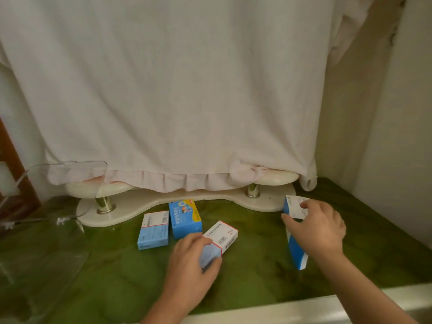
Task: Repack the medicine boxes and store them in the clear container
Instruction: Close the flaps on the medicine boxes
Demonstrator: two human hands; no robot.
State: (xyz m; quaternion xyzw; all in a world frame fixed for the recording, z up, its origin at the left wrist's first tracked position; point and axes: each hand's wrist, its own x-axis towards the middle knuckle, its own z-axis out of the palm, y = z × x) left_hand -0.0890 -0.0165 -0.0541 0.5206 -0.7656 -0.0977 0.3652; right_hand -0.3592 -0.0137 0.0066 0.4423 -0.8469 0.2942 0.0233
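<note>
A brown wooden thing (10, 160) is showing at the far left edge. Next to it, the clear container (77, 163) is sitting on the left side of the green tabletop (117, 281). It is see-through, so its walls are hard to make out, and I cannot tell what is inside it.

Behind everything, a big pale cloth (187, 90) is hanging down. Its bottom edge is draping over a cream stand (145, 203) with two shiny gold legs. The stand is sitting at the back of the tabletop.

In front of the stand, a light blue and white box (153, 230) is lying flat. Just to its right, a blue box with yellow on it (184, 219) is lying flat too. These two boxes are sitting close together, well apart from the clear container.

The left hand (191, 260) is reaching in from the bottom. Its fingers are curling round the near end of a white box with a red edge (223, 233), and its thumb is pressing on top. This box is sitting near the front corner of the blue and yellow one.

Farther right, the right hand (315, 228) is gripping a long white and blue box (297, 253) from above. That box is standing up on its thin side. I cannot tell if it is touching the tabletop.

The two hands are staying apart, each one holding its own box. A pale wall (385, 136) is standing on the right.
</note>
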